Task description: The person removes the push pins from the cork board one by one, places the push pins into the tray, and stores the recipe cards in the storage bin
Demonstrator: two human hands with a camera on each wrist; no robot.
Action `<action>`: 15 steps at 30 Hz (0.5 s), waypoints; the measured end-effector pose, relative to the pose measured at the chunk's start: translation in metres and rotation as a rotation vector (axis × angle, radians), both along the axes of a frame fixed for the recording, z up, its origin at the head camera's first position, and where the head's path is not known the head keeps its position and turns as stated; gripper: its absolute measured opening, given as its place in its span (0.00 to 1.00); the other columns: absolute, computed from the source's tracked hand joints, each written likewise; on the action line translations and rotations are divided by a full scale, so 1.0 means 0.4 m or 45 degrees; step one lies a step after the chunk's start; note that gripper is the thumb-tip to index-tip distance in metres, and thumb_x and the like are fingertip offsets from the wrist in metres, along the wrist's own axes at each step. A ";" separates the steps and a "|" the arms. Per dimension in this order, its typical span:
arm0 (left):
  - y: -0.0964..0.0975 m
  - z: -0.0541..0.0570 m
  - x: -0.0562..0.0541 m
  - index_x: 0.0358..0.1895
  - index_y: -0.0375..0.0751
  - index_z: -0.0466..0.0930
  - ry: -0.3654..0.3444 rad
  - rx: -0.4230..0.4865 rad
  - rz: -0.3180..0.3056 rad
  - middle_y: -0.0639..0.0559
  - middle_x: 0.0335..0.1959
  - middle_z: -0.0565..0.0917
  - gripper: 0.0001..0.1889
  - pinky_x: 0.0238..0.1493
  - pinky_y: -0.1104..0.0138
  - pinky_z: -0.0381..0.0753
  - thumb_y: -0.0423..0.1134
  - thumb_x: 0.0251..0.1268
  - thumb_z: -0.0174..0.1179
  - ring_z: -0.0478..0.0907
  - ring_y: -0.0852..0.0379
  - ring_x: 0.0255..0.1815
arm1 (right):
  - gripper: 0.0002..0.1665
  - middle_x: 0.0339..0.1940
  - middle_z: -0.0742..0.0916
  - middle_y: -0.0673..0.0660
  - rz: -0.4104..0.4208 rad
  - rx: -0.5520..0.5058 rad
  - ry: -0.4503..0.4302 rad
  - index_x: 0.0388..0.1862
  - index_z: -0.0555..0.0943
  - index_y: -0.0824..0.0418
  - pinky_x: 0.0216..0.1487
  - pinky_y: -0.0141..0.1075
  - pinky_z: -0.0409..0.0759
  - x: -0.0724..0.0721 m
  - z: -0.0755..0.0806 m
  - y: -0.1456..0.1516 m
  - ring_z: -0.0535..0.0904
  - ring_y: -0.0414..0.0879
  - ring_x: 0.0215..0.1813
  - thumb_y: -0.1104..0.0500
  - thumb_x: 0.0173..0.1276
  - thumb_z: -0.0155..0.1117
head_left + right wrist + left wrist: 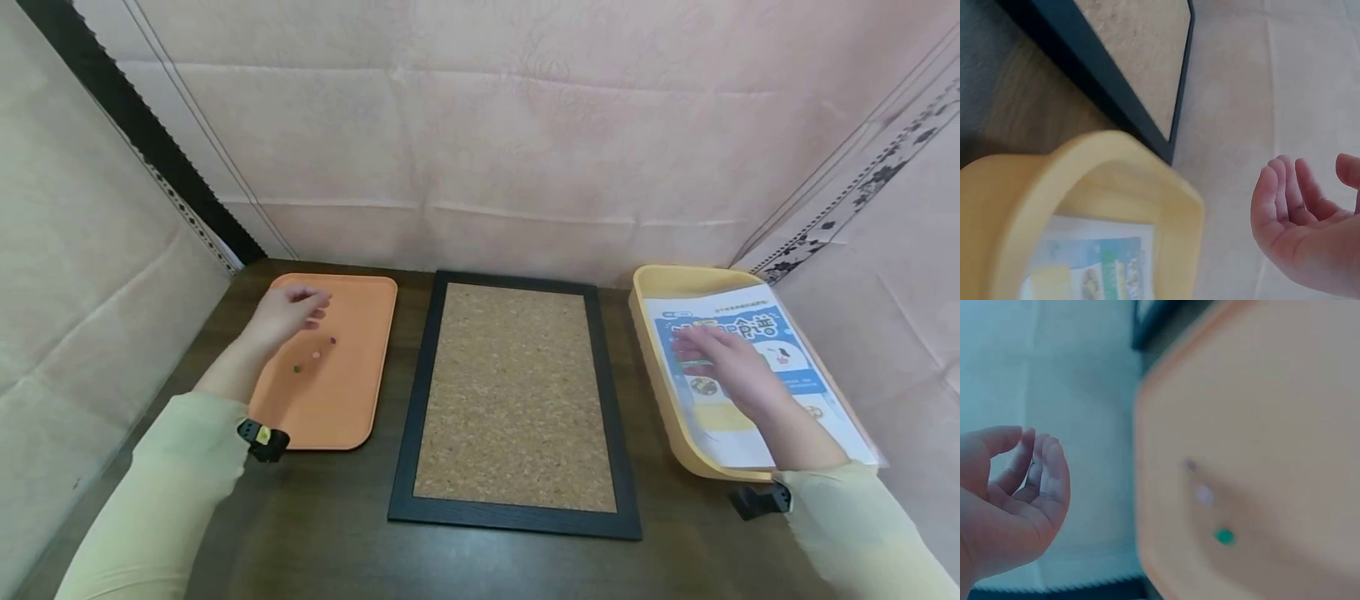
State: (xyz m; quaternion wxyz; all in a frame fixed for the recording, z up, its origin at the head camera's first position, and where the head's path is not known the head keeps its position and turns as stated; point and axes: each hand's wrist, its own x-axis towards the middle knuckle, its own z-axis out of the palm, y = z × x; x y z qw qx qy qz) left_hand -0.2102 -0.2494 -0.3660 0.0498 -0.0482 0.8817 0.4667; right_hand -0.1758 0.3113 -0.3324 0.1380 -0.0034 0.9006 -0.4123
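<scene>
Over the upper left of an orange tray (345, 400), my left hand (288, 312) hovers with fingers loosely bent. Its thumb and index tips come close together in the left wrist view, and nothing shows between them. Several tiny round pieces lie on the tray: a green one (297, 368), a pale one (317, 355) and a dark one (333, 340). My right hand (723, 358) is held above printed sheets (750, 450) in a yellow basket (678, 442). Its fingers are relaxed and slightly curved, with an empty palm in the right wrist view.
Between tray and basket, a cork board (517, 400) in a black frame (517, 518) lies on the dark wooden table (322, 517). Pale cloth (487, 142) hangs behind the table and along both sides. A black strap device (262, 440) sits at each wrist.
</scene>
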 end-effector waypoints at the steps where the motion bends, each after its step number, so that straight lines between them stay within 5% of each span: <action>1: 0.017 0.012 -0.001 0.60 0.29 0.68 0.027 -0.004 -0.011 0.33 0.56 0.73 0.27 0.47 0.68 0.81 0.50 0.73 0.43 0.75 0.48 0.51 | 0.43 0.65 0.73 0.69 -0.012 0.021 0.011 0.70 0.60 0.63 0.63 0.52 0.70 0.000 0.004 -0.008 0.72 0.60 0.63 0.33 0.71 0.33; 6: 0.096 0.046 0.001 0.60 0.35 0.68 0.158 -0.064 -0.091 0.37 0.56 0.74 0.25 0.56 0.52 0.74 0.52 0.72 0.45 0.71 0.42 0.57 | 0.43 0.65 0.71 0.71 -0.062 0.121 0.156 0.69 0.61 0.62 0.60 0.62 0.67 -0.002 0.014 -0.051 0.69 0.68 0.62 0.32 0.70 0.35; 15: 0.223 0.081 0.022 0.70 0.40 0.57 0.358 -0.209 -0.349 0.40 0.71 0.59 0.32 0.70 0.46 0.54 0.52 0.70 0.49 0.53 0.41 0.72 | 0.38 0.71 0.61 0.70 0.066 0.307 0.639 0.72 0.55 0.64 0.65 0.66 0.52 0.013 -0.001 -0.122 0.52 0.69 0.71 0.43 0.73 0.44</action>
